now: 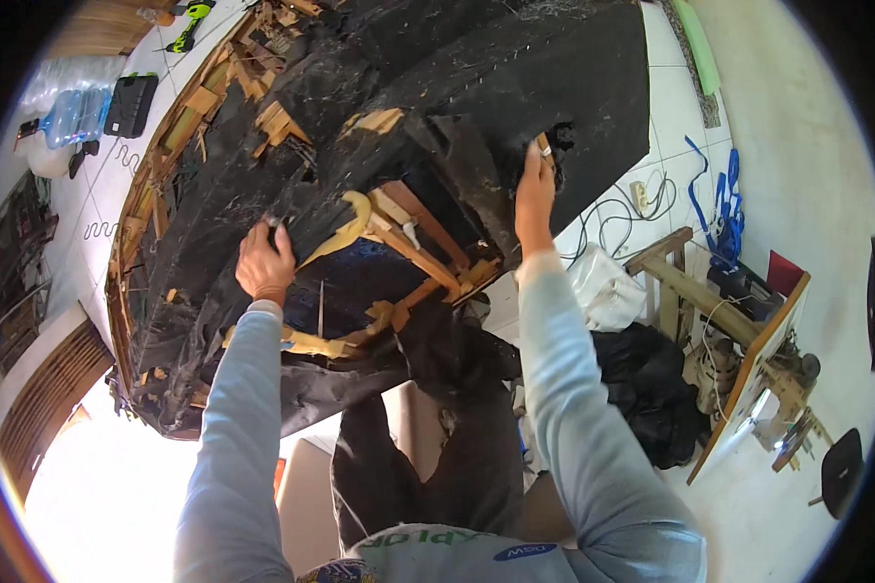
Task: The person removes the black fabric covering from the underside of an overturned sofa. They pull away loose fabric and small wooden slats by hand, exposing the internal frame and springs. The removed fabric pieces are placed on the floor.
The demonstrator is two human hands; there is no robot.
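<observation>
A large upturned piece of furniture with a wooden frame [413, 243] lies before me, its underside covered in torn, dusty black fabric [437, 78]. My left hand [265, 262] is closed at the fabric left of the big opening, thumb and fingers bent together as if pinching it. Over on the right side, my right hand [535, 204] is closed beside a ragged hole, with a small brown and pale piece showing at its fingertips. What that piece is, I cannot make out. Yellow foam [345, 231] edges the opening, and splintered wood [280, 126] pokes through farther off.
A green drill [190, 27], a black case [131, 105] and a clear blue water bottle [78, 117] stand at the far left. On the right are cables [617, 209], blue straps [727, 209], a white bag [605, 290], black cloth [647, 394] and a sewing machine table [749, 389].
</observation>
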